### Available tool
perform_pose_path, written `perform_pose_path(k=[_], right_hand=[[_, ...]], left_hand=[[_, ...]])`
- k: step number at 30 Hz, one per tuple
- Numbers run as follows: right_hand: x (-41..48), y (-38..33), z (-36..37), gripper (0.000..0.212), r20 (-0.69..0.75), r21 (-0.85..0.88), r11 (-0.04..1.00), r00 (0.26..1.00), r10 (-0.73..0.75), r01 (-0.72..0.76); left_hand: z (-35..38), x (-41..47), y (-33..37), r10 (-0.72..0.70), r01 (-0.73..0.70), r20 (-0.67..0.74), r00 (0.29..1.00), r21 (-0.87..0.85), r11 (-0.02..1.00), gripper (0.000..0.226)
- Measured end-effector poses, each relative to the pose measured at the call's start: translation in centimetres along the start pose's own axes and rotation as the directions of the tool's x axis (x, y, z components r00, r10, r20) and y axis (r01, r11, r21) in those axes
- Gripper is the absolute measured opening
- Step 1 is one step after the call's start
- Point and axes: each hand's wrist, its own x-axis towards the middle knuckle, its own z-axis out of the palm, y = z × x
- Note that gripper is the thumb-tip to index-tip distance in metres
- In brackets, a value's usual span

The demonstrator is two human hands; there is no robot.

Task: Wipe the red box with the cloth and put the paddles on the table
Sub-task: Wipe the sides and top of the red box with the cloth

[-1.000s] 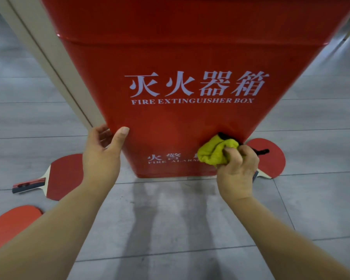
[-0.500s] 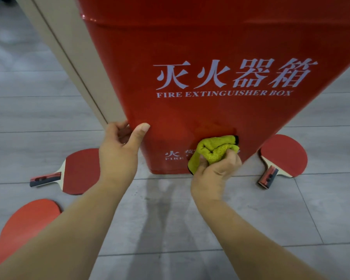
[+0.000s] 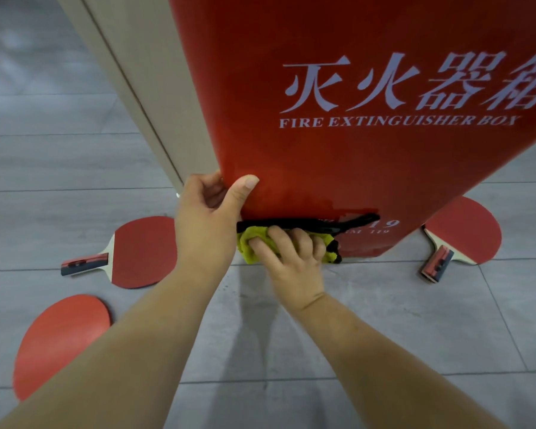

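A tall red box (image 3: 338, 168) with white "FIRE EXTINGUISHER BOX" lettering stands on the floor in front of me. My left hand (image 3: 208, 224) grips its lower left corner edge, thumb on the front face. My right hand (image 3: 291, 261) presses a yellow cloth (image 3: 251, 246) with a black edge against the bottom of the box front. Three red paddles lie on the floor: one (image 3: 136, 252) left of the box, one (image 3: 59, 345) nearer me at the lower left, one (image 3: 464, 233) to the right of the box.
A beige wall or door panel (image 3: 143, 72) rises behind the box on the left. Grey floor tiles (image 3: 384, 320) spread all around. No table is in view.
My right hand has slid the cloth leftward along the bottom of the box, close to my left hand. The view has shifted so that the box sits further right.
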Motion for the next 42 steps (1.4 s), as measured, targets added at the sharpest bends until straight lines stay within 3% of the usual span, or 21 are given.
perform_pose_path(k=[4, 7, 14, 19, 22, 24, 27, 29, 32, 34, 35, 36, 40, 42], right_hand=[[-0.4, 3.0, -0.2, 0.016, 0.063, -0.003, 0.98, 0.978, -0.197, 0.198], [-0.8, 4.9, -1.1, 0.021, 0.052, -0.022, 0.981, 0.98, -0.19, 0.192], [-2.9, 11.4, -3.6, 0.033, 0.013, -0.046, 0.995, 0.996, 0.087, -0.086], [-4.5, 14.5, -4.3, 0.054, 0.013, 0.025, 0.934, 0.934, 0.357, -0.357], [-4.5, 13.9, -4.8, 0.056, 0.141, 0.094, 0.808, 0.811, 0.568, -0.582], [-4.3, 13.3, -4.5, 0.037, 0.273, 0.074, 0.64, 0.633, 0.725, -0.765], [-3.9, 12.2, -3.2, 0.012, 0.266, 0.125, 0.401, 0.42, 0.867, -0.907], [-4.1, 11.1, -2.4, 0.022, 0.315, 0.144, 0.302, 0.332, 0.889, -0.943], [-3.6, 8.4, -1.6, 0.042, 0.311, 0.105, 0.387, 0.4, 0.862, -0.916], [-2.9, 6.6, -1.1, 0.021, 0.331, 0.077, 0.457, 0.455, 0.827, -0.886], [-2.4, 5.5, -1.1, 0.006, 0.349, 0.09, 0.437, 0.439, 0.828, -0.895], [-2.2, 4.5, -0.7, 0.005, 0.365, 0.119, 0.412, 0.426, 0.828, -0.903], [-1.2, 0.4, -0.1, 0.046, 0.363, 0.194, 0.427, 0.469, 0.805, -0.883], [-1.6, -1.3, 0.0, 0.051, 0.469, 0.239, 0.358, 0.43, 0.771, -0.903]], left_hand=[[0.3, -0.3, 0.0, 0.003, -0.003, -0.017, 1.0, 0.025, 1.0, 0.03], [0.4, -0.3, -0.2, 0.001, 0.001, -0.035, 0.999, 0.051, 0.999, 0.033], [1.2, -0.8, -2.1, -0.032, 0.036, -0.033, 0.999, 0.143, 0.989, 0.044], [1.7, -1.0, -2.8, -0.036, 0.045, -0.048, 0.998, 0.209, 0.977, 0.047], [1.5, -0.8, -2.9, -0.05, 0.062, -0.057, 0.997, 0.224, 0.973, 0.048], [1.3, -0.5, -3.0, -0.059, 0.07, -0.054, 0.997, 0.231, 0.97, 0.047], [1.0, -0.2, -3.1, -0.067, 0.077, -0.049, 0.997, 0.235, 0.969, 0.047], [0.9, 0.0, -3.2, -0.078, 0.086, -0.04, 0.996, 0.237, 0.968, 0.046], [0.8, 0.2, -3.3, -0.089, 0.094, -0.032, 0.996, 0.232, 0.968, 0.046], [0.7, 0.4, -3.3, -0.09, 0.093, -0.024, 0.996, 0.227, 0.969, 0.047], [0.6, 0.4, -3.3, -0.088, 0.09, -0.017, 0.996, 0.224, 0.97, 0.047], [0.6, 0.5, -3.2, -0.087, 0.086, -0.006, 0.996, 0.223, 0.971, 0.047], [0.4, 0.6, -3.3, -0.071, 0.066, 0.018, 0.997, 0.21, 0.975, 0.045], [0.5, 0.6, -3.4, -0.063, 0.058, 0.02, 0.998, 0.202, 0.978, 0.045]])
